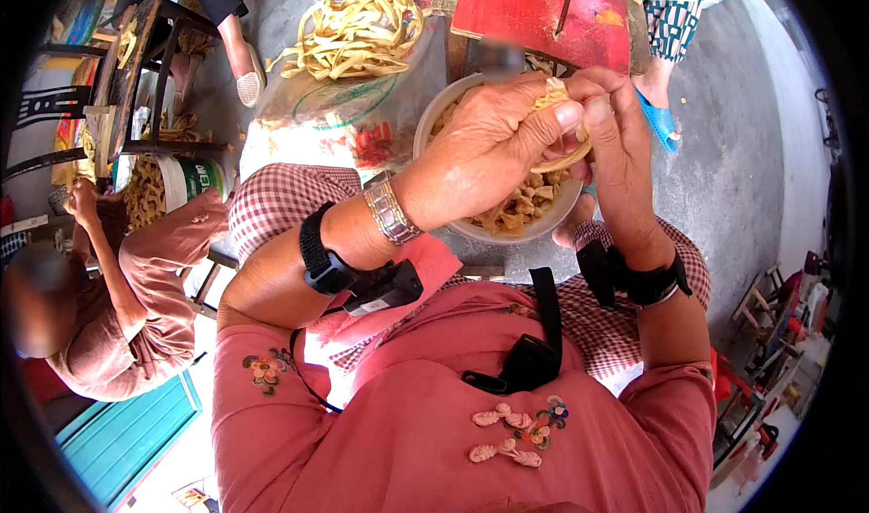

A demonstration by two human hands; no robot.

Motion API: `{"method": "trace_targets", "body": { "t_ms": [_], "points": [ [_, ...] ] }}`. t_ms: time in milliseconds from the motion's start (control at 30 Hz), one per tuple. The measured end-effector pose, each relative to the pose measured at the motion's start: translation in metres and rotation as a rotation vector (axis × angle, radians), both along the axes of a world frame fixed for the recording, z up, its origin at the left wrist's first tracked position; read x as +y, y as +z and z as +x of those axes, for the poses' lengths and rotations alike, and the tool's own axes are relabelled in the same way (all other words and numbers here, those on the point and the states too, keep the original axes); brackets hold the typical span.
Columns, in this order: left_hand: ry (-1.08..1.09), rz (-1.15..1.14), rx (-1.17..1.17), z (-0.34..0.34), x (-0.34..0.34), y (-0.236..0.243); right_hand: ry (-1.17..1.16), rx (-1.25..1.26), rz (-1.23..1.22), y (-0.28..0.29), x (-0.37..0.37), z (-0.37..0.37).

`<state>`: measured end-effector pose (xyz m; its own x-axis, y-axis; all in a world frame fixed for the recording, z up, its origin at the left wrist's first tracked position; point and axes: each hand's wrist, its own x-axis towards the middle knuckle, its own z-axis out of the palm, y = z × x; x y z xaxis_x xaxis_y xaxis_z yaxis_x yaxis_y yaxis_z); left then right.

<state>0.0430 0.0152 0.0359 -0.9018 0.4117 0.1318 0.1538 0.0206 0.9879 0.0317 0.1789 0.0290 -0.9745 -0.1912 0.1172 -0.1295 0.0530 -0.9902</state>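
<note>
Left grip (489, 122) and right grip (623, 142) pinched on yellowish strip (565, 160) between them.

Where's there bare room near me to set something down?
Bare: the grey concrete floor, between the blue slipper and the white wall. Crowded: the white round tub of short tan pieces, and clear plastic sheet bearing long tan strips.

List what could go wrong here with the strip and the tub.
The left hand and right hand pinch the strip above the tub; it could slip from the fingers and drop. The tub also sits between the knees, so a shifting leg might knock it and spill its pieces.
</note>
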Motion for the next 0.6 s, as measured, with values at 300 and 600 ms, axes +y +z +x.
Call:
{"method": "trace_targets", "body": {
  "t_ms": [300,600],
  "points": [
    [-0.212,0.690,-0.493,-0.007,-0.011,0.018,-0.079,0.005,0.052,0.000,0.026,0.001],
    [0.054,0.515,-0.371,-0.015,-0.029,0.023,0.052,-0.073,0.080,-0.010,0.046,-0.006]
  ]
}}
